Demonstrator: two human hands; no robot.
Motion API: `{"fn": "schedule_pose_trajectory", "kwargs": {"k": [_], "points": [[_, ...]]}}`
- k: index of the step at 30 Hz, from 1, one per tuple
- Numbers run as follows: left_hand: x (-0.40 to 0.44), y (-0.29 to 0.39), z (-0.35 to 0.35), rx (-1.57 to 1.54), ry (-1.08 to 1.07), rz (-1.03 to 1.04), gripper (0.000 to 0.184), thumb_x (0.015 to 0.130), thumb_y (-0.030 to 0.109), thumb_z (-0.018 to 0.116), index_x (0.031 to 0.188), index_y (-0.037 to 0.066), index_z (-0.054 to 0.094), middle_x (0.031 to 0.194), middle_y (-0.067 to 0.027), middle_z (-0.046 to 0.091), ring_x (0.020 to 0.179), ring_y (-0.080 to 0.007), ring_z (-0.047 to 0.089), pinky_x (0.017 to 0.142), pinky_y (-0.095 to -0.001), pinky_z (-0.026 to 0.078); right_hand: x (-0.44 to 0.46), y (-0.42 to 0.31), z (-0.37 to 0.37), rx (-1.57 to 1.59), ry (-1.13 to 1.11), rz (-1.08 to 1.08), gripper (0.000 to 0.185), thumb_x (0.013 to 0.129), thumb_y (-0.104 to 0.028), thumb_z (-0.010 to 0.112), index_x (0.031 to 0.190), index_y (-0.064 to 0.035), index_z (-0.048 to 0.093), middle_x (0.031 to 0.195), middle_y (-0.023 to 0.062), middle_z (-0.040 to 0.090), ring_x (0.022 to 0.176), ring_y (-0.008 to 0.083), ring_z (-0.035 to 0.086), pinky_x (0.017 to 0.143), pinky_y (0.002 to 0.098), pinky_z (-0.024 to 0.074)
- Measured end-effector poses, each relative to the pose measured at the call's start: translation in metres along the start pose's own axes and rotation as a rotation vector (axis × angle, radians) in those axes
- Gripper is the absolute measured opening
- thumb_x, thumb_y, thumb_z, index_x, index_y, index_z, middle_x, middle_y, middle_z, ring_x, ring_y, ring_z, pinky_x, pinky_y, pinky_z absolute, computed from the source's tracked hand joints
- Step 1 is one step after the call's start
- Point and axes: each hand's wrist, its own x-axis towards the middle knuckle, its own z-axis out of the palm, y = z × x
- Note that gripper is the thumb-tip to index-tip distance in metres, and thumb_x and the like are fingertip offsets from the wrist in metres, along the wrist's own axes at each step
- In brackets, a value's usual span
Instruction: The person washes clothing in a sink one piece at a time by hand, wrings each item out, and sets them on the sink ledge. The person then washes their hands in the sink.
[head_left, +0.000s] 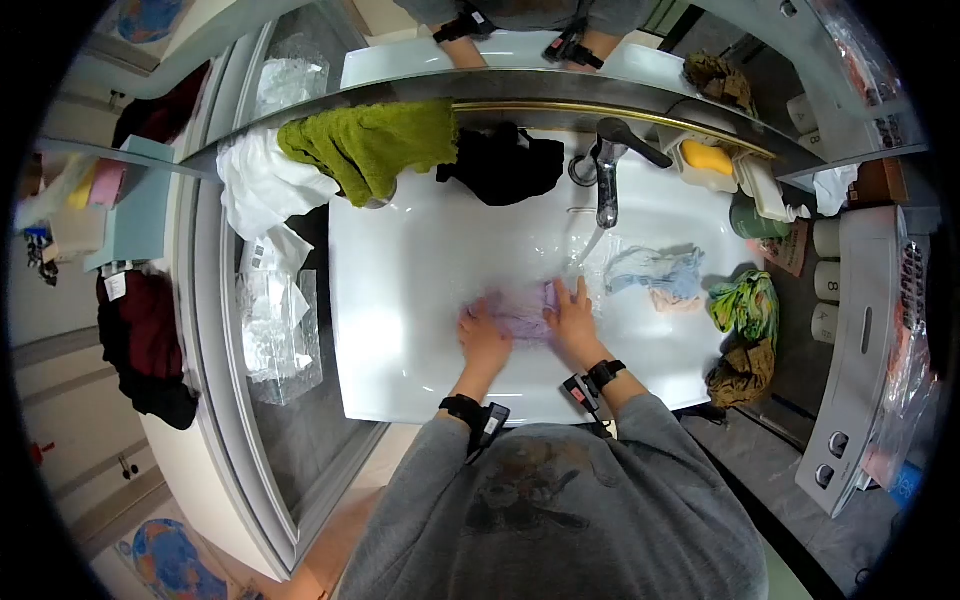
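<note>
A wet, light-purple cloth (526, 312) lies in the white sink (400, 270), partly blurred by water and movement. My left hand (485, 342) is closed over its left end, with some fingertips hidden in the folds. On the cloth's right end rests my right hand (575, 322), its fingers stretched and apart. Above and to the right of that hand, the faucet (607, 175) sends a thin stream into the basin. Just right of it lie a pale-blue wet cloth (655, 270) and a small peach cloth (676, 299).
A green towel (370, 145), a white cloth (268, 182) and a black cloth (505, 165) hang on the back rim. A yellow soap bar (707, 157) sits in a holder. Patterned green fabric (745, 305) and brown fabric (742, 372) lie on the right rim.
</note>
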Motion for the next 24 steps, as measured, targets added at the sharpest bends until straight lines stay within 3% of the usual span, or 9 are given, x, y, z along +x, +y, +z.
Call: {"fn": "schedule_pose_trajectory", "kwargs": {"k": [4,6,8,10,12,16,18,22,24], "points": [[-0.006,0.001,-0.003,0.310,0.247,0.320,0.059,0.070,0.030,0.055,0.123,0.013,0.036,0.127,-0.0218,0.028,0.120,-0.0366,0.021,0.095,-0.0526,0.018,-0.009,-0.010,0.011,-0.374,-0.091,-0.147,0.057,0.072,-0.027,0.054,0.124,-0.0193,0.033,0.132,0.0195,0.020,0.109,0.0422,0.034,0.085,0.0450,0.0374],[0.007,-0.007,-0.002,0.400,-0.123,0.407,0.055,0.071,0.032,0.054,0.121,0.014,0.041,0.129,-0.0215,0.026,0.118,-0.0362,0.026,0.093,-0.0545,0.019,-0.004,-0.011,0.004,-0.350,-0.128,-0.152,0.057,0.072,-0.027,0.054,0.124,-0.0185,0.033,0.132,0.0186,0.020,0.109,0.0432,0.033,0.086,0.0458,0.0366],[0.024,-0.011,-0.005,0.335,-0.149,0.374,0.052,0.072,0.033,0.052,0.120,0.014,0.043,0.129,-0.0211,0.027,0.116,-0.0362,0.028,0.092,-0.0547,0.020,0.003,-0.003,-0.002,-0.326,-0.168,-0.152,0.056,0.073,-0.028,0.053,0.125,-0.0176,0.033,0.132,0.0177,0.020,0.110,0.0442,0.032,0.086,0.0466,0.0358],[0.034,-0.020,-0.003,0.269,-0.172,0.337,0.049,0.073,0.034,0.051,0.118,0.015,0.045,0.130,-0.0207,0.027,0.115,-0.0361,0.030,0.091,-0.0548,0.021,0.013,0.007,-0.008,0.033,-0.121,0.001,0.058,0.074,-0.029,0.052,0.125,-0.0138,0.031,0.129,0.0218,0.022,0.109,0.0466,0.031,0.087,0.0480,0.0346],[0.032,-0.029,0.007,-0.046,0.082,0.074,0.045,0.076,0.036,0.046,0.117,0.016,0.046,0.124,-0.0197,0.036,0.111,-0.0349,0.037,0.088,-0.0523,0.025,0.011,0.005,-0.007,0.038,-0.086,0.083,0.059,0.074,-0.029,0.053,0.125,-0.0118,0.030,0.125,0.0256,0.023,0.107,0.0465,0.033,0.085,0.0469,0.0362],[0.035,-0.019,0.046,0.373,-0.012,0.349,0.047,0.078,0.038,0.044,0.117,0.011,0.045,0.123,-0.0190,0.038,0.107,-0.0332,0.040,0.088,-0.0450,0.028,0.001,-0.018,0.026,0.003,-0.015,0.089,0.065,0.073,-0.029,0.055,0.127,-0.0066,0.026,0.121,0.0338,0.023,0.104,0.0470,0.036,0.088,0.0428,0.0344],[0.045,-0.011,0.069,-0.436,0.018,0.128,0.054,0.080,0.038,0.043,0.122,0.005,0.036,0.125,-0.0191,0.034,0.105,-0.0322,0.042,0.086,-0.0399,0.031,0.007,-0.026,0.043,0.274,-0.045,0.094,0.064,0.074,-0.027,0.055,0.126,-0.0040,0.026,0.118,0.0322,0.030,0.104,0.0434,0.038,0.088,0.0405,0.0340],[0.061,-0.009,0.057,-0.078,-0.152,0.252,0.063,0.081,0.040,0.044,0.127,0.002,0.024,0.127,-0.0169,0.031,0.106,-0.0282,0.042,0.086,-0.0387,0.032,0.003,-0.045,0.045,0.685,-0.015,-0.140,0.047,0.078,-0.025,0.051,0.117,-0.0025,0.036,0.106,0.0260,0.046,0.097,0.0378,0.046,0.080,0.0403,0.0379],[0.064,-0.006,0.048,-1.556,-0.362,-0.449,0.064,0.082,0.043,0.045,0.127,0.004,0.023,0.126,-0.0136,0.031,0.106,-0.0241,0.042,0.088,-0.0378,0.034,-0.008,-0.059,0.017,0.757,-0.079,-0.149,0.040,0.079,-0.025,0.050,0.112,-0.0022,0.041,0.100,0.0241,0.051,0.093,0.0362,0.050,0.076,0.0399,0.0398]]}}
